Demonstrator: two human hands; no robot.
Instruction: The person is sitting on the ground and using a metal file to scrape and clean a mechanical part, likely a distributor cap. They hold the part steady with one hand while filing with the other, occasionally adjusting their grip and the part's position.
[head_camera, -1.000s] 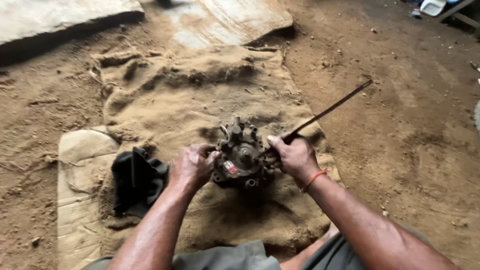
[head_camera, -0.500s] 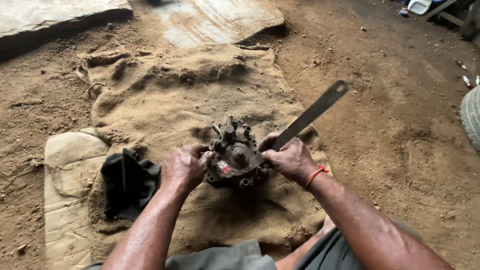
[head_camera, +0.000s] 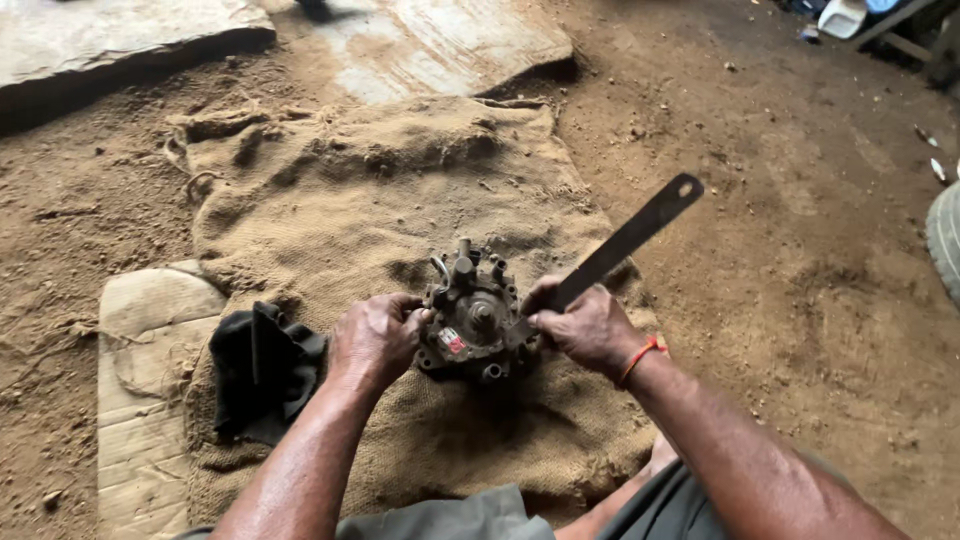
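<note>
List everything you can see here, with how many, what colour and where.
Pump: one, grimy dark metal, on the sack, centre.
Flat bar: one, dark metal, slanting up right from the pump.
Sack: one, tan burlap, spread on the dirt.
Cloth: one, black, on the sack's left edge.
Board: one, pale, under the sack, left.
Slabs: two, grey, top.
Tyre: one, grey, right edge.
Left hand: grips the pump.
Right hand: holds the flat bar; orange wristband.
</note>
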